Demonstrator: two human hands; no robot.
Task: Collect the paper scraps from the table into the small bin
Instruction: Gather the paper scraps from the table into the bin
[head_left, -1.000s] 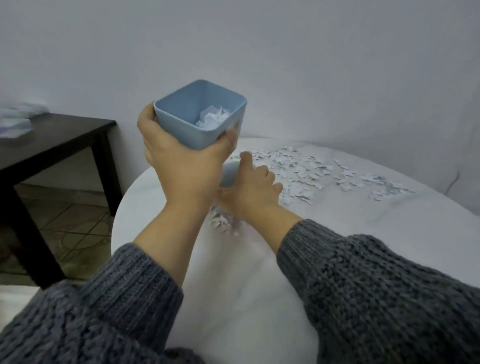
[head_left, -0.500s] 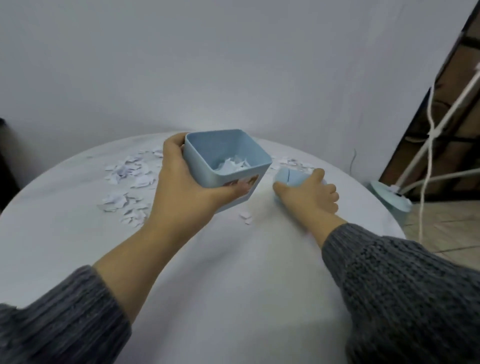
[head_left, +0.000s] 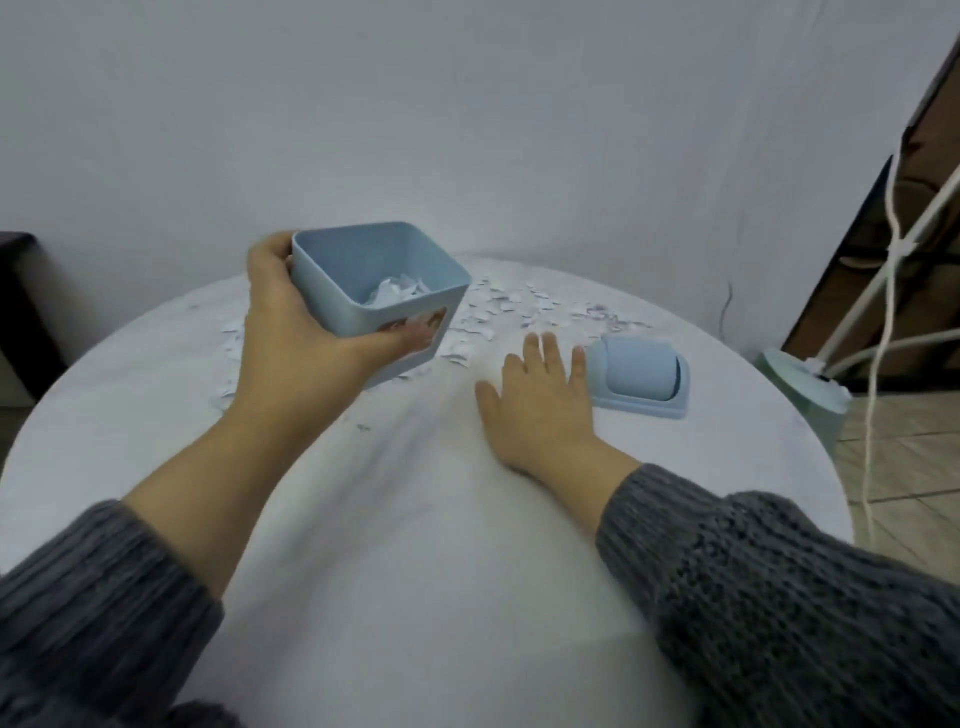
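— Across the far half of the table (head_left: 415, 545), paper scraps (head_left: 498, 306) are lying loose, and a few more are sitting inside the small bin (head_left: 382, 312). How are they going to handle for you?

— They are looking thin, light and limp (a quick sweep is likely sending some over the table's edge). You are better off raking them flat into a heap than pinching each one. The bin is looking like stiff, smooth plastic, and it is probably weighing very little with so few scraps in it. Take it by its walls, as you are doing.

— And how are your hands lying?

— Your left hand (head_left: 291, 343) is gripping the bin, thumb at the far-left rim and fingers curled round the near wall. The bin is tilting toward you; whether its base is touching the table I cannot tell. Your right hand (head_left: 540, 400) is lying palm-down, fingers straight and slightly spread, pinching nothing. It is lying just beside the lid (head_left: 639, 376), with scraps lying just beyond it.
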